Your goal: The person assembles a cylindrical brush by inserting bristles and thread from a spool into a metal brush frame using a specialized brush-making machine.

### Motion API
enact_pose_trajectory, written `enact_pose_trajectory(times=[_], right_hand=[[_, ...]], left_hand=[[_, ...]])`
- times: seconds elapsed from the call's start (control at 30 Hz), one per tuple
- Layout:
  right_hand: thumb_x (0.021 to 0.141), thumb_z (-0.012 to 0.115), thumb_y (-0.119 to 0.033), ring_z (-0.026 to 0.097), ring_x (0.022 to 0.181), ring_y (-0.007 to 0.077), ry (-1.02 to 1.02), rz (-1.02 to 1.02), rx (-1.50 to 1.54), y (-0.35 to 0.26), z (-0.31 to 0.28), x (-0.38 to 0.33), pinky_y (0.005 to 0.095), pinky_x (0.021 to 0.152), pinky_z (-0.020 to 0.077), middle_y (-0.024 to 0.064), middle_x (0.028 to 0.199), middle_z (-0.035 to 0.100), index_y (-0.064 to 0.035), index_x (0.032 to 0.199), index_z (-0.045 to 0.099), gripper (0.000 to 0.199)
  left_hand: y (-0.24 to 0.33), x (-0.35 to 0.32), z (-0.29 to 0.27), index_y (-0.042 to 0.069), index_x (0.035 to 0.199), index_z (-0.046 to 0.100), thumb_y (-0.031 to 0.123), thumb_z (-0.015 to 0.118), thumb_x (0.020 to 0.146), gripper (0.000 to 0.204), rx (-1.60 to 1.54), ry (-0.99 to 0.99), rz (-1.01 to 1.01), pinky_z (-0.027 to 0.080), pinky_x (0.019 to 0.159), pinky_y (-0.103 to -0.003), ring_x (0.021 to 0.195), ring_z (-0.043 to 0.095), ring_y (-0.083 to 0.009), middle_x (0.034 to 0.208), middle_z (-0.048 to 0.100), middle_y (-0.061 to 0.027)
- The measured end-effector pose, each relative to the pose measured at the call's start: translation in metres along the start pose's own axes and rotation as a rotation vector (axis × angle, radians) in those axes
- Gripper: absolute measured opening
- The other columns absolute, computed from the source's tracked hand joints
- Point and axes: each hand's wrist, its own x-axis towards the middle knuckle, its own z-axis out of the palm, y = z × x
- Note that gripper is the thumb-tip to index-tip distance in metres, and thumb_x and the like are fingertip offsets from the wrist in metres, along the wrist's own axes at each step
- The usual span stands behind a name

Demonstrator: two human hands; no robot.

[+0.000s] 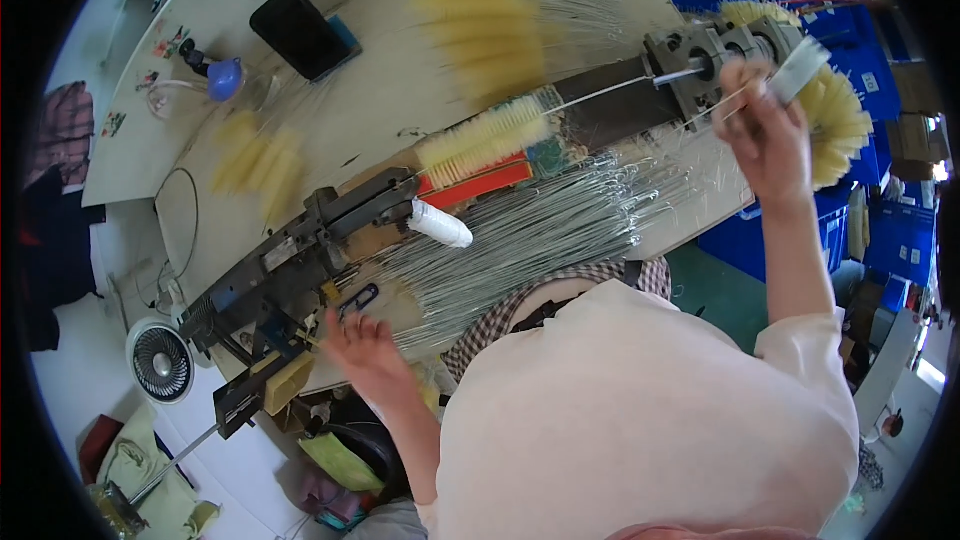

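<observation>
My left hand is open at the bench's front edge, its fingers loosely apart beside the black metal fixture and a small blue tool. My right hand is raised in front of the clamp head, fingers closed on a thin wire. A pale flat piece shows right behind the fingers; whether I hold it too, I cannot tell. Between fixture and clamp head lies a cream bristle brush on a twisted wire stem, above a red block. A white wrapped handle sticks out of the fixture.
Many loose wires lie close to my body. Finished-looking yellow brushes lie at the back, more at left. A dark phone rests on the table. A small fan stands left; blue bins are at right.
</observation>
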Motion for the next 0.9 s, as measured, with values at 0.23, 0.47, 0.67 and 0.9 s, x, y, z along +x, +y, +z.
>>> enact_pose_trajectory(times=[0.23, 0.47, 0.67, 0.9], right_hand=[[0.089, 0.054, -0.025, 0.052, 0.061, 0.0111, -0.502, -0.049, 0.062, -0.036, 0.106, 0.001, 0.0213, 0.053, 0.0396, 0.0133, 0.090, 0.054, -0.0024, 0.100, 0.049, 0.025], [0.090, 0.042, -0.044, 0.060, 0.077, 0.0323, -0.707, 0.114, -0.862, 0.136, 0.130, -0.006, 0.0398, 0.068, 0.0471, 0.0149, 0.085, 0.062, -0.0078, 0.093, 0.058, 0.040], [0.091, 0.038, -0.047, 0.060, 0.085, 0.0341, -0.752, 0.315, -0.961, 0.135, 0.136, -0.002, 0.0417, 0.074, 0.0455, 0.0184, 0.090, 0.062, -0.0046, 0.098, 0.057, 0.047], [0.066, 0.065, -0.006, 0.058, 0.081, 0.0290, -0.694, -0.438, -0.994, 0.034, 0.073, 0.060, 0.0353, 0.070, 0.0469, 0.0092, 0.084, 0.060, -0.0072, 0.090, 0.064, 0.024]], left_hand=[[-0.019, -0.010, 0.110, 0.002, 0.106, 0.057, 0.017, 0.055, 0.089, 0.022, 0.882, -0.877, 0.172, 0.037, 0.055, -0.022, 0.062, 0.046, -0.0092, 0.074, 0.053, -0.0002], [-0.011, -0.015, 0.070, 0.001, 0.105, 0.058, 0.021, 0.042, 0.096, 0.027, 0.650, -0.252, 0.193, 0.027, 0.047, -0.019, 0.054, 0.033, -0.0010, 0.063, 0.044, 0.0045], [-0.009, -0.005, 0.090, 0.003, 0.115, 0.054, 0.027, 0.041, 0.096, 0.033, 0.767, -0.478, 0.330, 0.025, 0.045, -0.019, 0.050, 0.033, -0.0031, 0.058, 0.036, 0.0036], [-0.018, -0.001, 0.133, 0.016, 0.116, 0.057, 0.034, 0.068, 0.072, 0.049, 1.713, -0.792, 1.280, 0.039, 0.049, -0.026, 0.053, 0.048, -0.0118, 0.064, 0.048, 0.0030]])
